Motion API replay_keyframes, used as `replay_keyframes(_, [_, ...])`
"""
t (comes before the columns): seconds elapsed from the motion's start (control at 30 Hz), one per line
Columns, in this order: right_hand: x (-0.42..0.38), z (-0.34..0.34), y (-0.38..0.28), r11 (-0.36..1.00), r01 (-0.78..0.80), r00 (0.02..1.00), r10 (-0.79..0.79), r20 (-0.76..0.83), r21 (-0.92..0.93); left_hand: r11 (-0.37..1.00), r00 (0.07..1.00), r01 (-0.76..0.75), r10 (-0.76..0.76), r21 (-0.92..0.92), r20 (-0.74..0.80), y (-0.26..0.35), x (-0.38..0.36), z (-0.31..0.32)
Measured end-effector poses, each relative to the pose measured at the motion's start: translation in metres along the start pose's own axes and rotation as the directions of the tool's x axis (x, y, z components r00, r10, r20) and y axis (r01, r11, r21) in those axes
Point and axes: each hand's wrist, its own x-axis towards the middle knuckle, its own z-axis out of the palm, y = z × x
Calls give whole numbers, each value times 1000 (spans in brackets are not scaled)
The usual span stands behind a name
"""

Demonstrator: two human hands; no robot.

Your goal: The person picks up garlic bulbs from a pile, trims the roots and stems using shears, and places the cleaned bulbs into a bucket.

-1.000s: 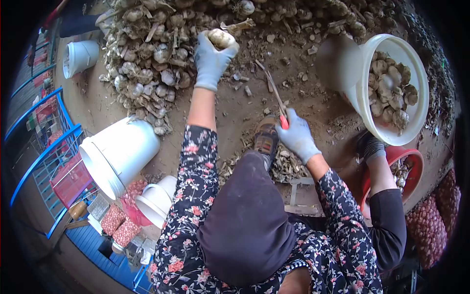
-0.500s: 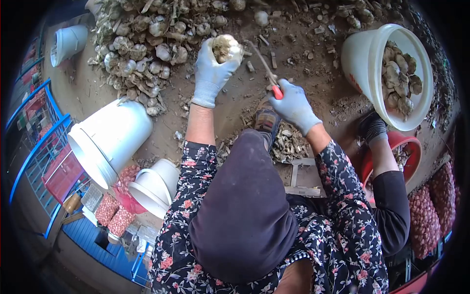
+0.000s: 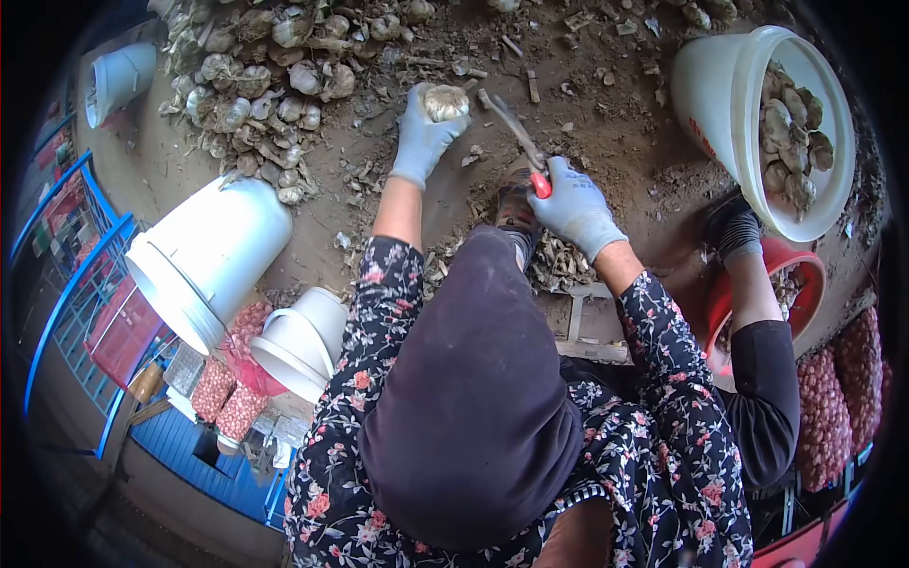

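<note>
Head view: the gloved left grip (image 3: pixel 423 142) is closed around 1 garlic bulb (image 3: pixel 445 102), just beside the tip of the red-handled tool (image 3: pixel 516 128), which the gloved right grip (image 3: pixel 573 204) clasps. Good work here calls for a firm but gentle hold low on the bulb, with fingertips out of the tool's path, and small, controlled wrist movements that spare the bulb's skin.

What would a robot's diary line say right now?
left hand: holds garlic bulb | right hand: grips red-handled cutter | garlic pile: ahead, left
</note>
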Motion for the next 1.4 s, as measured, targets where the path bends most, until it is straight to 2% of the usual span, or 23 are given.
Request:
replay_keyframes(0.07, [-1, 1, 0, 997, 49, 996, -53, -70, -53, 903, 989, -128, 145, -410, 11, 17, -16, 3])
replay_keyframes(0.1, [-4, 3, -1, 989, 102, 984, -116, -133, -111, 905, 990, -119, 137, -408, 15, 24, -23, 4])
replay_keyframes(0.17, [-8, -4, -8, 978, 110, 982, -135, -134, -178, 945, 953, -304, 300, -123, -46, 40, -27, 2])
replay_keyframes(0.23, [-17, -10, -14, 953, 72, 973, -133, -191, -294, 946, 952, -305, 304, -106, -27, 52, -31, 0])
replay_keyframes(0.33, [-23, -14, -16, 947, 70, 967, -141, -210, -315, 929, 931, -360, 353, -88, -89, 62, -36, 2])
replay_keyframes(0.37, [-25, -16, -18, 948, 67, 967, -139, -214, -312, 928, 931, -363, 356, -88, -86, 66, -37, 3])
replay_keyframes(0.43, [-30, -17, -21, 961, 69, 975, -121, -186, -267, 876, 877, -430, 462, 217, -129, 72, -40, 7])
replay_keyframes(0.53, [-27, -5, -21, 984, 41, 985, -69, -160, -173, 821, 793, -504, 563, 268, -231, 78, -45, 18])
replay_keyframes(0.63, [-30, -7, -21, 996, 54, 987, -65, -146, -77, 770, 742, -559, 630, 307, -230, 75, -39, 19])
replay_keyframes(0.7, [-25, -4, -14, 997, 58, 986, -65, -153, -46, 792, 783, -526, 593, 311, -187, 73, -41, 15])
replay_keyframes(0.73, [-19, -4, -8, 998, 64, 982, -66, -177, -18, 876, 868, -481, 474, -15, -148, 74, -41, 14])
replay_keyframes(0.77, [-12, -4, 3, 998, 53, 967, -62, -247, -44, 868, 928, -366, 367, -334, -64, 75, -41, 12])
replay_keyframes(0.8, [-9, -10, 12, 999, -2, 974, -7, -226, -40, 843, 886, -436, 464, -316, 15, 79, -42, 5])
replay_keyframes(0.83, [-8, -18, 19, 998, -53, 978, 44, -202, -40, 842, 886, -436, 463, -318, 9, 80, -42, 1])
replay_keyframes(0.9, [-15, -30, 30, 995, 19, 965, -43, -259, -95, 859, 926, -138, 288, -494, 243, 81, -43, -6])
replay_keyframes(0.93, [-23, -36, 30, 991, 83, 958, -109, -265, -109, 832, 934, -45, 232, -553, 273, 83, -43, -6])
replay_keyframes(1.0, [-35, -53, 28, 981, 144, 942, -177, -284, -133, 843, 904, -51, 267, -535, 334, 85, -38, -15])
replay_keyframes(1.07, [-42, -65, 25, 835, 228, 864, -411, -292, -502, 883, 851, -15, 257, -468, 458, 88, -42, -23])
replay_keyframes(1.17, [-42, -78, 30, 729, 276, 809, -528, -258, -626, 876, 774, 120, 212, -468, 596, 92, -45, -28])
replay_keyframes(1.23, [-42, -85, 30, 703, 287, 821, -530, -210, -651, 878, 745, 178, 175, -445, 643, 88, -44, -32])
replay_keyframes(1.3, [-42, -90, 31, 659, 392, 778, -610, -151, -642, 778, 709, 128, 362, -615, 606, 79, -38, -31])
replay_keyframes(1.37, [-42, -91, 27, 639, 386, 773, -618, -145, -666, 765, 712, 134, 368, -629, 599, 75, -38, -28])
replay_keyframes(1.4, [-42, -93, 24, 650, 362, 827, -555, -92, -668, 818, 754, 101, 308, -565, 581, 80, -39, -27])
